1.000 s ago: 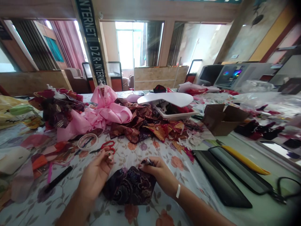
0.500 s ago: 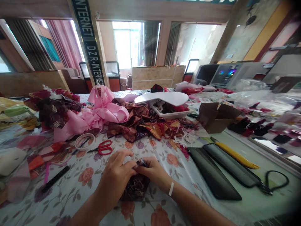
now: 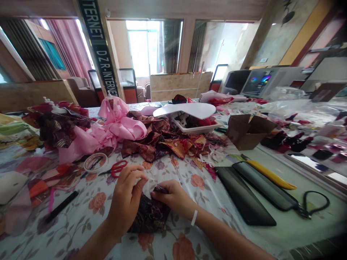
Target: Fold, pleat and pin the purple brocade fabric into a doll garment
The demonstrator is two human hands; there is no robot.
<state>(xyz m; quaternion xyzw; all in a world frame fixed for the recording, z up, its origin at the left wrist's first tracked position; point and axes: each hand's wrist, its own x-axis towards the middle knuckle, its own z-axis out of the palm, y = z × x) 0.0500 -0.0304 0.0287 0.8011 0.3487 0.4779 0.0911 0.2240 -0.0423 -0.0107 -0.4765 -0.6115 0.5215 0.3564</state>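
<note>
A dark patterned cloth (image 3: 151, 216) lies on the flowered tablecloth (image 3: 108, 231) near the front. My right hand (image 3: 169, 196) pinches its upper edge between thumb and fingers. Just left of it, my left hand (image 3: 128, 198) is raised with thumb and index fingertip close together; whatever is between those tips is too small to make out. Part of the cloth passes behind my left hand. Red-handled scissors (image 3: 118, 169) rest beyond my left hand, beside a white tape roll (image 3: 105, 166).
Pink fabric (image 3: 130, 128) and brown scraps (image 3: 141, 150) are heaped behind the hands. A black case (image 3: 244, 195), a yellow cutter (image 3: 271, 176) and an open cardboard box (image 3: 244, 135) lie at right. A black strip (image 3: 61, 206) is at left.
My left hand has pulled away from my right hand, leftward and slightly up. More of the dark cloth shows between them. The whole view has shifted slightly.
</note>
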